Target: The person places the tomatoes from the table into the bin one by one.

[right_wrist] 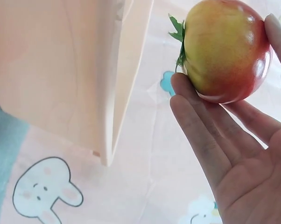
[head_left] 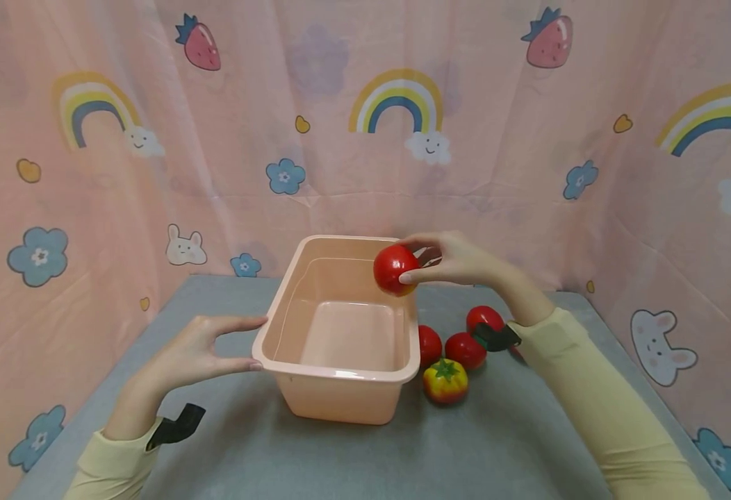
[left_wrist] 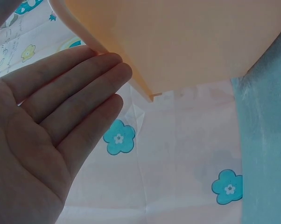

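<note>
My right hand [head_left: 456,258] pinches a shiny red tomato [head_left: 392,269] between thumb and fingers, above the right rim of a peach-coloured plastic basin [head_left: 340,375]. In the right wrist view the tomato [right_wrist: 224,51] shows a yellow-green underside and a green leafy calyx, with the fingertips around it. The basin's inside is bare in the head view. At its left side, my left hand [head_left: 193,354] has its thumb and fingers extended, their tips at the rim. The left wrist view shows those fingers [left_wrist: 80,88] straight against the basin's edge [left_wrist: 80,32].
Right of the basin lie several red tomatoes [head_left: 465,351], partly hidden by the basin and the right wrist. A yellow-and-red tomato [head_left: 445,382] with a green top sits in front of them. Grey cloth covers the table [head_left: 228,444]; a patterned pink curtain [head_left: 228,160] hangs behind.
</note>
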{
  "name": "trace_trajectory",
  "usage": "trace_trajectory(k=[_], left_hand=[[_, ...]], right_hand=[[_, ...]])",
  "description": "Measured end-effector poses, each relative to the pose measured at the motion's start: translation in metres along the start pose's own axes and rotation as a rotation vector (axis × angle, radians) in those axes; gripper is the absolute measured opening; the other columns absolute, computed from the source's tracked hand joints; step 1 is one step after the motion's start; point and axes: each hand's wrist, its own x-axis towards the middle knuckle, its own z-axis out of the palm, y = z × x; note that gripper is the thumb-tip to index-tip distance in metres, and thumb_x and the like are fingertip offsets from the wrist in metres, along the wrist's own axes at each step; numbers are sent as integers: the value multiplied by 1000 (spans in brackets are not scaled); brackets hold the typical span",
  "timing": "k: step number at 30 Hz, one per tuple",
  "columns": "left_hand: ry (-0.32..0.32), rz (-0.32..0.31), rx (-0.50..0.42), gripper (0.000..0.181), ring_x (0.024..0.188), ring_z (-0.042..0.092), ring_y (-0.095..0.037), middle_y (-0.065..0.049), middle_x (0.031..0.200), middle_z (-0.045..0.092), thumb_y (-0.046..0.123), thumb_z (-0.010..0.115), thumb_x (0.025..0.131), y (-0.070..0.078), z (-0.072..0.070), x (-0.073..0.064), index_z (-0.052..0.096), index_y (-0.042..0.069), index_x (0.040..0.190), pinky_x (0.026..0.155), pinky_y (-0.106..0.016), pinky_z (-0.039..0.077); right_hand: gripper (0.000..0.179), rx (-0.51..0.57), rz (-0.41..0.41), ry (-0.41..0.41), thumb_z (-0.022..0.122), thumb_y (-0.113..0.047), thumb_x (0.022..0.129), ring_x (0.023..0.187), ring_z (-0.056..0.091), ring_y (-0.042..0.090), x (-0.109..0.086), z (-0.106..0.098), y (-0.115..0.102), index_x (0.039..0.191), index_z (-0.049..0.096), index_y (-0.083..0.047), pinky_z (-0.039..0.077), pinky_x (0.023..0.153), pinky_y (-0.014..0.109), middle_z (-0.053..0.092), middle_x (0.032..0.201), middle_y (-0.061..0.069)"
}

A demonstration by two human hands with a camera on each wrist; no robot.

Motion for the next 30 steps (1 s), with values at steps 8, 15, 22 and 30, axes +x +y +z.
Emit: trace_trajectory(k=[8, 15, 22, 30], left_hand=[[1, -3, -2, 60, 113, 62, -13, 6, 122, 65, 44, 77, 75, 1, 0, 0, 62, 18, 127, 92, -40, 52], [5, -4, -16, 59, 112, 62, -13, 6, 121, 65, 44, 77, 75, 0, 0, 0, 62, 18, 126, 92, -40, 52], [4, -5, -17, 60, 112, 62, -12, 6, 121, 65, 44, 77, 75, 2, 1, 0, 62, 18, 127, 92, -38, 52], [6, -2, -19, 59, 113, 62, -13, 6, 121, 65, 42, 78, 75, 1, 1, 0, 62, 18, 127, 91, -39, 52]], right_hand=[[65, -16, 4, -56, 76, -40, 76, 101, 65, 21, 13, 7, -10, 132, 54, -14, 58, 78, 36, 60, 126, 7], [62, -5, -10, -91, 76, -42, 77, 101, 66, 20, 23, 15, -12, 131, 56, -19, 58, 79, 36, 62, 125, 5], [60, 3, -58, -107, 73, -41, 80, 102, 68, 18, 24, 18, -12, 132, 55, -19, 57, 84, 39, 63, 124, 4], [55, 54, -117, -95, 73, -33, 83, 102, 68, 18, 14, 15, -8, 132, 55, -17, 54, 90, 39, 64, 122, 5]])
